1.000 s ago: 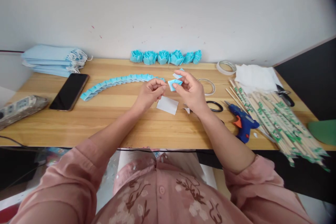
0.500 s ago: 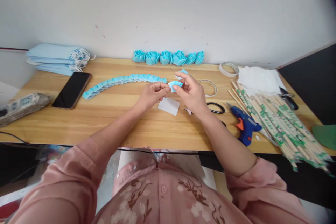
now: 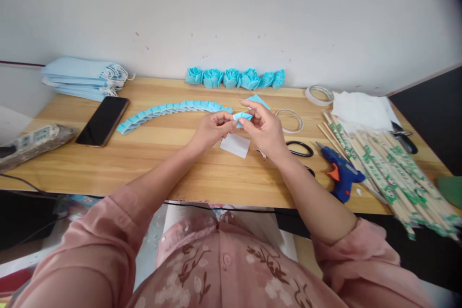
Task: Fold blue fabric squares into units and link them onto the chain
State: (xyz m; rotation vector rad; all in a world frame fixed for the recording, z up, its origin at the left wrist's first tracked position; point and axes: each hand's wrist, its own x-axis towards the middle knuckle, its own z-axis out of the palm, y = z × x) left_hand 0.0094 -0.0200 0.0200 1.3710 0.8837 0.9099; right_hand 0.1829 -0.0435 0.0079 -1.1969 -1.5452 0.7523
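Note:
Over the middle of the wooden table [image 3: 151, 163] my left hand [image 3: 211, 130] and my right hand [image 3: 265, 130] meet, both pinching a small folded light-blue piece [image 3: 241, 116] between fingertips. Just beneath them lies a white paper rectangle [image 3: 235, 145]. A long curved strip of pleated blue pieces [image 3: 173, 109] runs to the left of my hands. Another blue piece [image 3: 258, 100] lies just beyond my right hand. A row of blue folded flowers [image 3: 234, 78] stands against the wall.
At left lie a stack of face masks [image 3: 81, 77], a black phone [image 3: 103, 121] and a power strip [image 3: 34, 139]. At right are tape rolls [image 3: 290, 120], black scissors [image 3: 300, 149], a blue glue gun [image 3: 341, 173], several wrapped chopsticks [image 3: 382, 168] and white tissue [image 3: 363, 110].
My hands have drawn closer together on the blue piece, the left fingertips now touching it. The view has drifted slightly, shifting everything right.

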